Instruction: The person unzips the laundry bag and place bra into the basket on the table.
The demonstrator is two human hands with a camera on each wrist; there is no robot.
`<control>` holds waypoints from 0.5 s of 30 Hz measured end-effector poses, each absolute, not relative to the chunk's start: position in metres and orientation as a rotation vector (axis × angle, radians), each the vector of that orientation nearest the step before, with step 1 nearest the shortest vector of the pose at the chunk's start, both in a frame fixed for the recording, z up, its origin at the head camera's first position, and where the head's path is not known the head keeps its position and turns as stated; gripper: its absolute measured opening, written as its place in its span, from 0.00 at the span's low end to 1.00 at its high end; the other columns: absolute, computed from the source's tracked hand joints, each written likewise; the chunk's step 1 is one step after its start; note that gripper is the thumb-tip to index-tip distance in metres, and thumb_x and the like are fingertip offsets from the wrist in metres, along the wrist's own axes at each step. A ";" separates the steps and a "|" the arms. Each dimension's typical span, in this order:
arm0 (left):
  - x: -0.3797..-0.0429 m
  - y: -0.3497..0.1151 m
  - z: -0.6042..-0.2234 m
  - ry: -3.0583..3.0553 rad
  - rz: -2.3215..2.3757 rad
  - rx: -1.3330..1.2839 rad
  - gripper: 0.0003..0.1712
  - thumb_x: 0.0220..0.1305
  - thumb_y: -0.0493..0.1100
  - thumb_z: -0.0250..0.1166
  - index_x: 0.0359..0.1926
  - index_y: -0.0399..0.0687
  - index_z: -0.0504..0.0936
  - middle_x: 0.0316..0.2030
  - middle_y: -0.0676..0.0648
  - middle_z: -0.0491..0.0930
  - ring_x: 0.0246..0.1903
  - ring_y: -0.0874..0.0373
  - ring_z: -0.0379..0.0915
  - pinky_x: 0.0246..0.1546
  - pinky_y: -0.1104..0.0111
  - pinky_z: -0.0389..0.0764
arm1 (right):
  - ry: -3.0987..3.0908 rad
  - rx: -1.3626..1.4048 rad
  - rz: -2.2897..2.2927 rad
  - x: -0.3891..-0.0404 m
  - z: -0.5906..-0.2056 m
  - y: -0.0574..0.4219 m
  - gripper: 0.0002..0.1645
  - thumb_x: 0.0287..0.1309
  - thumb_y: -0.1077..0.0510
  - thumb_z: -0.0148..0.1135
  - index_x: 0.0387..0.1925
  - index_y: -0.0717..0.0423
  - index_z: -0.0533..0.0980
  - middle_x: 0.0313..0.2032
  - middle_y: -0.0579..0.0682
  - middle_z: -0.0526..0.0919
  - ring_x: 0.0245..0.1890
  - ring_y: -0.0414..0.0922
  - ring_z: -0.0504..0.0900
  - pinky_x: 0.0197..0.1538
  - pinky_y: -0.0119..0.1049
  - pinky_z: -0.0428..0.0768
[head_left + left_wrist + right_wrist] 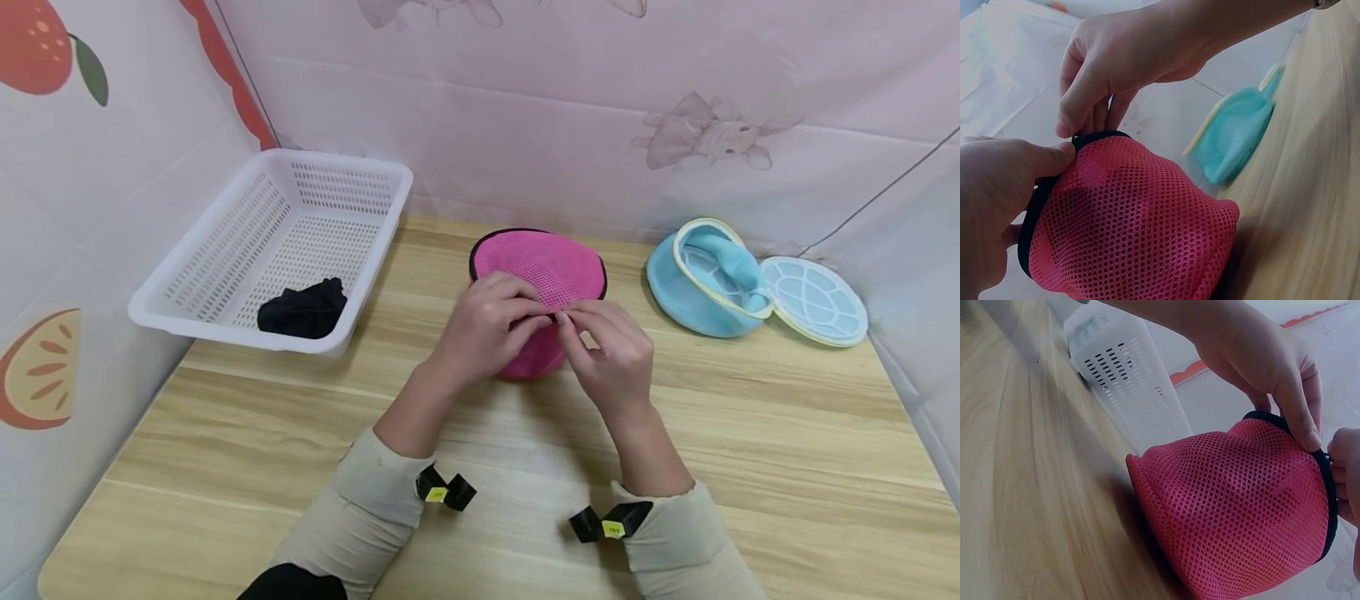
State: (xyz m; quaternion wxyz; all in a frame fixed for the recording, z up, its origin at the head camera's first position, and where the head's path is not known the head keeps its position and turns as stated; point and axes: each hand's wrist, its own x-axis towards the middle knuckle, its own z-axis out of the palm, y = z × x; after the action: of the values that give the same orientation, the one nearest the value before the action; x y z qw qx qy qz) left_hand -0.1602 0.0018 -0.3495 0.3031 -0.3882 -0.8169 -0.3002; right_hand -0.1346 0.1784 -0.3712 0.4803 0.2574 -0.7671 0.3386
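Note:
A pink mesh laundry bag (551,262) with black trim stands on the table in front of me. My left hand (491,325) pinches its black rim (1038,203) between thumb and fingers. Close beside it, my right hand (615,350) pinches the same rim, the fingertips of both hands nearly meeting at the near side. In the right wrist view the mesh side (1235,506) bulges below the rim. A darker patch shows through the mesh; what makes it I cannot tell. The fingers hide the small part at the pinch.
At the left stands a white perforated basket (371,292) with a black cloth (303,310) in it. A blue mesh laundry bag (686,292) sits at the back right, its round lid (813,300) folded open beside it. Fabric walls border the table (262,467) at the back and sides.

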 end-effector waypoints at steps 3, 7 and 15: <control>-0.160 0.002 -0.350 -2.167 -0.795 -1.028 0.07 0.58 0.42 0.73 0.33 0.42 0.90 0.35 0.49 0.85 0.41 0.56 0.78 0.50 0.66 0.76 | -1.868 0.627 0.830 -0.135 -0.371 0.178 0.10 0.57 0.63 0.65 0.25 0.67 0.84 0.28 0.55 0.87 0.29 0.51 0.84 0.38 0.42 0.83; -0.160 0.002 -0.350 -2.170 -0.788 -1.031 0.07 0.58 0.42 0.73 0.33 0.42 0.90 0.35 0.49 0.85 0.41 0.56 0.78 0.50 0.66 0.76 | -1.868 0.625 0.828 -0.135 -0.372 0.179 0.11 0.57 0.63 0.65 0.24 0.67 0.84 0.28 0.55 0.87 0.29 0.50 0.84 0.38 0.42 0.83; -0.159 0.006 -0.352 -2.163 -0.761 -1.065 0.05 0.58 0.40 0.71 0.34 0.43 0.90 0.35 0.50 0.84 0.41 0.56 0.76 0.49 0.67 0.76 | -1.867 0.631 0.812 -0.133 -0.375 0.176 0.07 0.55 0.63 0.68 0.26 0.66 0.85 0.28 0.55 0.87 0.29 0.50 0.84 0.37 0.43 0.83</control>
State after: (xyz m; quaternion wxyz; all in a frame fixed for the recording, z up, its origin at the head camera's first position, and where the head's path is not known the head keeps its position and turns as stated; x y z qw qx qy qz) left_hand -0.1589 0.0061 -0.3523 0.3017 -0.4017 -0.8157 -0.2869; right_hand -0.1335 0.1761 -0.3747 0.4836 0.2592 -0.7667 0.3334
